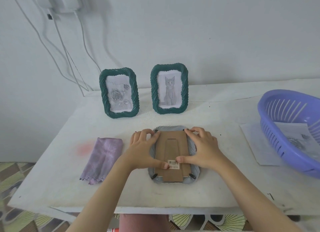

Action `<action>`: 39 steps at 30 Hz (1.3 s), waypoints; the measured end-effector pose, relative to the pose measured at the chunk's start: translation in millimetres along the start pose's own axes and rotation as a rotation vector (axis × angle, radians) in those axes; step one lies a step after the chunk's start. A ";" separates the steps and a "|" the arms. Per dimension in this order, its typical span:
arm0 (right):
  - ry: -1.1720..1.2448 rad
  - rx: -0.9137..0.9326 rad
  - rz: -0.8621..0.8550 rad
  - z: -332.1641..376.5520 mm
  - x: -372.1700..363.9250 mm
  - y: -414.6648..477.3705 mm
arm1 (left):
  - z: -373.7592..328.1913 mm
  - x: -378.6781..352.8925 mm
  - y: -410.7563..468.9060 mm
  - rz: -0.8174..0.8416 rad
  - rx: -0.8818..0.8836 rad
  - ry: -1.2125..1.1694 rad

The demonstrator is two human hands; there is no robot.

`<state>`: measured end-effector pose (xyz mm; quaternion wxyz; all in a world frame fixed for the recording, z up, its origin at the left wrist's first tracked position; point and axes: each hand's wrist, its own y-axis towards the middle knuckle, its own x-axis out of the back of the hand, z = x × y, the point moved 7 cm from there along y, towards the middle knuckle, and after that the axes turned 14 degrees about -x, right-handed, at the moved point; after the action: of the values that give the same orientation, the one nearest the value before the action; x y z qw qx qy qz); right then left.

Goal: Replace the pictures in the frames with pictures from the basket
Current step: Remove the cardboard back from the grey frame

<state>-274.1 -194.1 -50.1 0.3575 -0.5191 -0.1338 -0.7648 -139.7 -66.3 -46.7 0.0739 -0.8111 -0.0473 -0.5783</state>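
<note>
On the white table (57,162), far left, lies one soft, crumpled purple cloth (103,160) with a scalloped hem. Behind stand two ribbed green frames: a rose print (119,93), then a cat picture (169,88). Between my hands lies a third frame, the grey frame (195,179), face down, brown cardboard backing (170,148) up. My left hand (145,149) and right hand (201,148) press on it, fingers half spread, thumbs by the barcode label (173,164), gripping nothing. Far right, one slotted lilac plastic basket (277,136) holds prints
</note>
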 end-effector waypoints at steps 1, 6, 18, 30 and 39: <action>-0.005 -0.002 0.017 0.9 -0.1 0.1 | 0.4 -0.5 1.1 0.010 0.008 -0.010; -0.053 -0.026 0.085 3.5 1.8 2.2 | 1.6 0.0 9.8 0.084 0.048 -0.041; -0.002 -0.020 0.037 -2.4 2.9 -1.2 | -2.1 -3.0 1.9 -0.053 0.021 -0.132; 0.465 0.103 0.022 -26.9 -10.1 -80.2 | -14.3 -16.6 -81.7 -0.541 -0.038 -0.423; 0.422 0.073 0.025 -24.9 -12.5 -83.3 | -17.9 -20.0 -82.8 -0.544 -0.023 -0.450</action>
<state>-346.0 -144.3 -57.9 0.4056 -0.3359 -0.0771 -0.8466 -176.4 12.2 -54.5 -0.1041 -0.8767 -0.2702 -0.3842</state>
